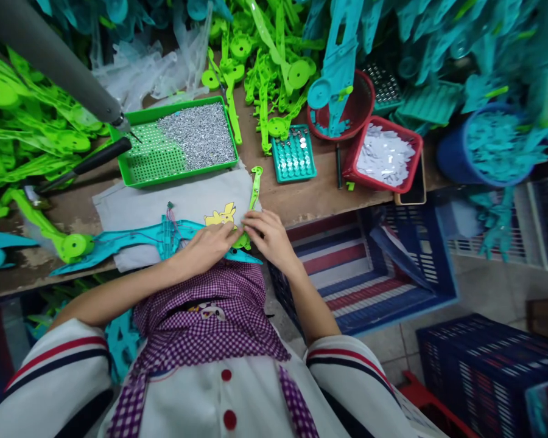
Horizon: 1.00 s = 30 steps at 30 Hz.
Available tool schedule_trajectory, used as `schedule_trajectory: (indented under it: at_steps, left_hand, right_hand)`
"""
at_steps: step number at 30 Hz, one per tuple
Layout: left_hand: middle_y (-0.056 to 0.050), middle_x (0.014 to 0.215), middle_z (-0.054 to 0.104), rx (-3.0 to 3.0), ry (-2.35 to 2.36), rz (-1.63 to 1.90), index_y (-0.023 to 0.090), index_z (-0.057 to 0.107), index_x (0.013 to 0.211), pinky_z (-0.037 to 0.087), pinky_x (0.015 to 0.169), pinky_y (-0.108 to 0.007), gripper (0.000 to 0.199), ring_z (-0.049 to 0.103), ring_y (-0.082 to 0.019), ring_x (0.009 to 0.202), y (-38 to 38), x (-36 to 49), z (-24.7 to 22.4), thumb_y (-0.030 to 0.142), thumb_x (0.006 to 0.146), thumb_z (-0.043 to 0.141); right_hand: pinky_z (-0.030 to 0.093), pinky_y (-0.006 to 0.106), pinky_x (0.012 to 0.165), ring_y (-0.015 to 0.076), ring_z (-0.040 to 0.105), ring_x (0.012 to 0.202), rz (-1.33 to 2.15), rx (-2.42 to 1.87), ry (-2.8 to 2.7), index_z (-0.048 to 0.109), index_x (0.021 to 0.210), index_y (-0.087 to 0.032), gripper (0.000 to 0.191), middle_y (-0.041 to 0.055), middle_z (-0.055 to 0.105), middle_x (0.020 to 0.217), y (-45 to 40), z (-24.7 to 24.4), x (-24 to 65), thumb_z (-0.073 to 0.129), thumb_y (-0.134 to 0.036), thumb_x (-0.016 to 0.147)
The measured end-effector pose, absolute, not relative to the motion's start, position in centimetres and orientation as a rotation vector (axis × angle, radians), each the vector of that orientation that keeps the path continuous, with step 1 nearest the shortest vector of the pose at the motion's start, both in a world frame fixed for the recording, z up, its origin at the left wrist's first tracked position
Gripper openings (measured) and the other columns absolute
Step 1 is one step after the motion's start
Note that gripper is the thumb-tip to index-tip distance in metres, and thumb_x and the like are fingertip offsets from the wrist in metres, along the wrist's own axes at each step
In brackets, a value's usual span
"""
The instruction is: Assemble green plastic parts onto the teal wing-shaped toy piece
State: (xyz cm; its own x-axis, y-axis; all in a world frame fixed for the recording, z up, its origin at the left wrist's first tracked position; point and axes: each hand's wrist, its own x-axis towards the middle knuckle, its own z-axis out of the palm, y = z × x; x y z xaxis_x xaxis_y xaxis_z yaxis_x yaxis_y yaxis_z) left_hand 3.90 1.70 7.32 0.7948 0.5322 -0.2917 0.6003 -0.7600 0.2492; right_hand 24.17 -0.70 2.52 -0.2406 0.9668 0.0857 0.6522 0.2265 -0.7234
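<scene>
On a grey cloth [141, 204] at the bench edge lies a long turquoise plastic part [132, 240], with a small green circuit board [170, 207] on red wires rising from it. A lime green plastic part [256, 185] sits at its right end, partly covered by my fingers. My left hand [212, 243] is closed over this end, fingertips pressed on the green part. From the right, my right hand [271, 240] pinches the same green part; anything small between the fingertips is hidden. A yellow cartoon figure [221, 215] shows just above my left fingers.
Behind the cloth stands a green tray [132, 176] of small metal screws, below a hanging screwdriver [114, 115]. To the right are a turquoise tray [296, 173], a red basket [383, 182] of white pieces and a blue bucket [452, 158]. Blue crates [438, 286] stand below.
</scene>
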Motion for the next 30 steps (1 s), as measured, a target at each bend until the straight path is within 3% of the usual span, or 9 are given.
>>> schedule_trajectory:
  at_steps: [6,11,19,26,30]
  left_hand:
    - [-0.011,0.106,0.061,2.537,0.984,-0.078,0.015,0.054,0.129,0.056,0.083,-0.037,0.043,0.062,-0.022,0.097,0.3,2.0,6.6,0.003,0.09,0.041]
    - [-0.011,0.104,0.061,2.484,1.001,-0.088,0.015,0.055,0.126,0.056,0.081,-0.037,0.044,0.063,-0.022,0.096,-0.3,2.2,6.6,0.0,0.088,0.04]
    - [-0.01,0.104,0.06,2.487,1.025,-0.192,0.015,0.053,0.132,0.056,0.076,-0.034,0.045,0.062,-0.021,0.09,-0.3,1.6,7.0,0.005,0.09,0.041]
    - [-0.009,0.099,0.061,2.444,1.057,-0.062,0.017,0.059,0.127,0.056,0.074,-0.034,0.036,0.061,-0.018,0.081,-0.7,0.4,6.9,0.015,0.097,0.037]
    - [-0.009,0.098,0.061,2.43,1.019,-0.068,0.017,0.06,0.125,0.056,0.072,-0.032,0.036,0.062,-0.018,0.082,-0.2,0.3,6.9,0.015,0.097,0.038]
  right_hand:
    - [0.039,0.048,0.111,0.0203,0.064,0.112,0.843,-1.484,-1.904,0.07,0.095,-0.023,0.018,0.0064,0.07,0.116,-0.9,2.3,23.7,0.055,-0.033,0.093]
    - [0.049,0.041,0.097,0.0207,0.061,0.112,0.919,-1.453,-1.9,0.067,0.094,-0.021,0.016,0.0086,0.067,0.116,-0.5,3.0,23.7,0.052,-0.028,0.093]
    - [0.048,0.042,0.09,0.0254,0.057,0.105,0.768,-1.462,-2.273,0.064,0.097,-0.019,0.016,0.0113,0.065,0.112,0.9,3.8,23.8,0.049,-0.023,0.094]
    - [0.044,0.048,0.104,0.0232,0.059,0.113,0.606,-1.391,-2.281,0.065,0.112,-0.022,0.026,0.0095,0.066,0.122,-0.8,3.9,23.0,0.045,-0.023,0.096]
    - [0.048,0.045,0.105,0.0197,0.064,0.109,0.609,-1.26,-2.265,0.067,0.114,-0.021,0.027,0.0089,0.071,0.114,-2.7,3.4,21.5,0.046,-0.022,0.096]
